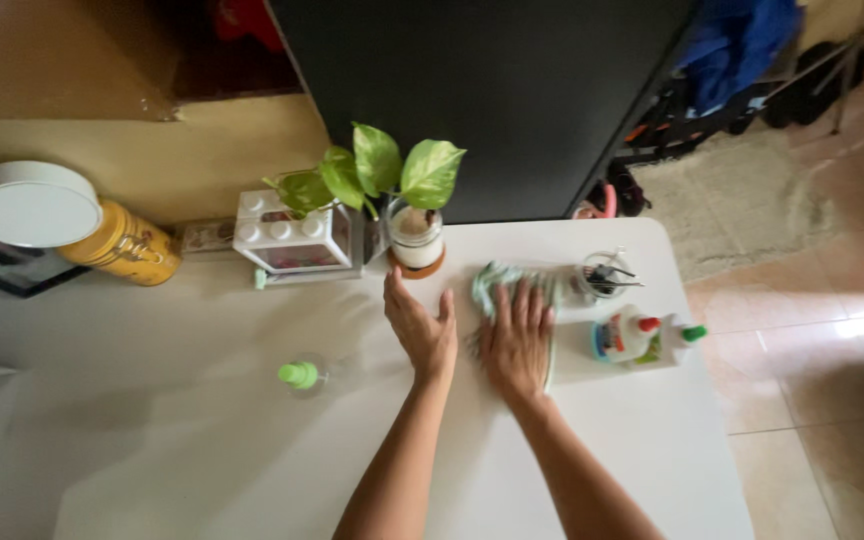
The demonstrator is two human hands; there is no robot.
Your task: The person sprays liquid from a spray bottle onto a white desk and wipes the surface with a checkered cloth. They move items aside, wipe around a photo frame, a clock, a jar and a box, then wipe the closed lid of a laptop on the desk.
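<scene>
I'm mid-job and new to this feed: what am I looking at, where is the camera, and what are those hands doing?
There is no machine here: one camera on a person's head looks down at their own two bare hands over a white table. The right hand lies flat on a pale green cloth, fingers spread. The left hand rests open on the tabletop beside it, holding nothing. Around them: a leafy plant in a glass jar, a white block-shaped box, a clear cup of tools, two glue bottles, a green-capped bottle and a yellow tin.
</scene>
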